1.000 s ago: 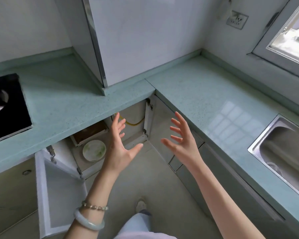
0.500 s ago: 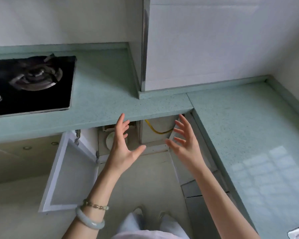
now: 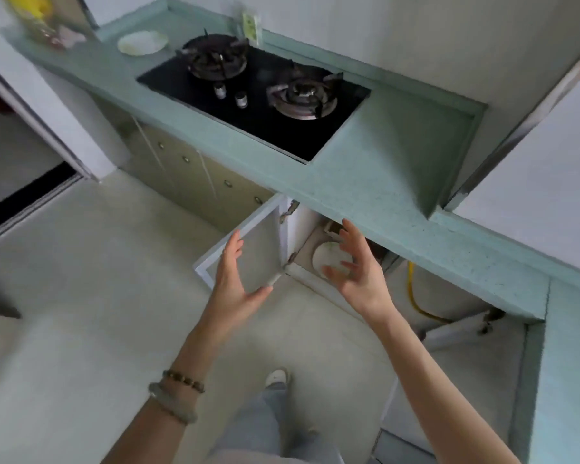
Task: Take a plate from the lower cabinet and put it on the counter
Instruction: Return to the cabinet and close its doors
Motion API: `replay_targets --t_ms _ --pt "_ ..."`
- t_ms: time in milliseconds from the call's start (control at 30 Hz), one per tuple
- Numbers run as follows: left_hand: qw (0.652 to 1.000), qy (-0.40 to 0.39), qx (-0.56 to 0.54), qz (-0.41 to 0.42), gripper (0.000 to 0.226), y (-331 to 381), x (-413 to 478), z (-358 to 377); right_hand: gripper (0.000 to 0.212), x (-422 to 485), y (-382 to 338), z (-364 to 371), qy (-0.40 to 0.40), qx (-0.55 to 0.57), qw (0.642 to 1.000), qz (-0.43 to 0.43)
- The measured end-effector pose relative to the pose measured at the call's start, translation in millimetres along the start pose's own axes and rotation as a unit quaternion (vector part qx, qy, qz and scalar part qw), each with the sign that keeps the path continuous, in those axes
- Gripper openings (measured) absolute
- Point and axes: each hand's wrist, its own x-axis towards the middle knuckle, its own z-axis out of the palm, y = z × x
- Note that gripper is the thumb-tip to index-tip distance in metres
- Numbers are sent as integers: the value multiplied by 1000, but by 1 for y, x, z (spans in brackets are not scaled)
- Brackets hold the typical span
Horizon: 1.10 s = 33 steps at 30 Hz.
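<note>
A pale round plate lies inside the open lower cabinet under the green counter. My right hand hovers in front of the cabinet opening, fingers spread, and covers part of the plate. My left hand is raised in front of the open white cabinet door, fingers apart, holding nothing. Both palms face each other. A bracelet and a bangle sit on my left wrist.
A black two-burner gas hob is set into the counter. A second white plate rests at the counter's far left end beside blurred yellow items. A yellow hose runs inside the cabinet. My shoe stands on the beige floor.
The view has swung left and tilted, bringing the whole hob and the far counter end into sight. Both hands stay spread; the right one is now in front of the plate.
</note>
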Motion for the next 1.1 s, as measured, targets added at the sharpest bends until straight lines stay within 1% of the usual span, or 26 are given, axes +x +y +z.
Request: replay_targets --t_ms 133,200,267,367,500,633,767,867,900,933,1100 --pt "997 55 -5 -61 107 -31 5 -34 86 31 -4 39 -48 -8 998 -26" --pt "995 64 -3 -80 108 -43 14 -44 87 45 -4 53 -51 -14 998 -35" --pt "994 69 0 -84 107 -58 24 -48 87 58 1 65 -48 -13 998 -25" --pt "996 64 7 -56 102 -78 44 -41 82 75 18 79 -31 -5 999 -9" --pt "999 31 0 11 97 -100 71 -9 80 86 55 82 4 6 1000 5" --pt "998 5 -16 67 93 -136 92 41 78 82 118 78 44 13 999 9" --pt "996 1 -23 89 92 -203 107 106 77 64 207 80 80 20 996 25" --pt "994 -34 -19 98 93 -257 109 158 77 46 277 84 120 27 992 36" --pt "994 -42 -21 98 93 -266 109 165 77 42 289 84 125 34 991 41" --pt "992 -49 -20 112 92 -289 107 186 77 36 319 89 139 33 989 38" --pt "984 -72 3 161 94 -354 115 228 80 34 399 110 156 47 986 29"
